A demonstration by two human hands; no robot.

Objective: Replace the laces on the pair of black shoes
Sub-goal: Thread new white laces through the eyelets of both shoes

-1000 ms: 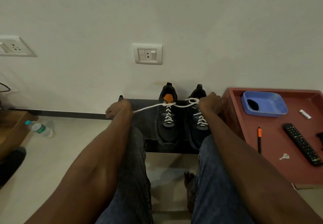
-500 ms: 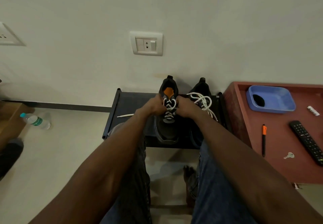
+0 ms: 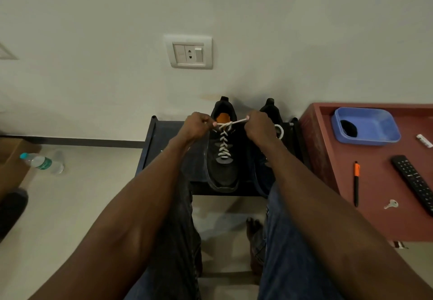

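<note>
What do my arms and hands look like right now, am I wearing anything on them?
Both forearms are bare, with no sleeves in view. The left hand and right hand show no gloves, and no watch or bands show at the wrists. Rings cannot be told.

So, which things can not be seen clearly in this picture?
- Right shoe, head view: lacing hidden by the right hand and forearm.
- White lace ends: hidden inside both fists; left hand.
- Dark object in the blue tray: too dim to identify.
- Remote: cut off by the right edge.
</note>
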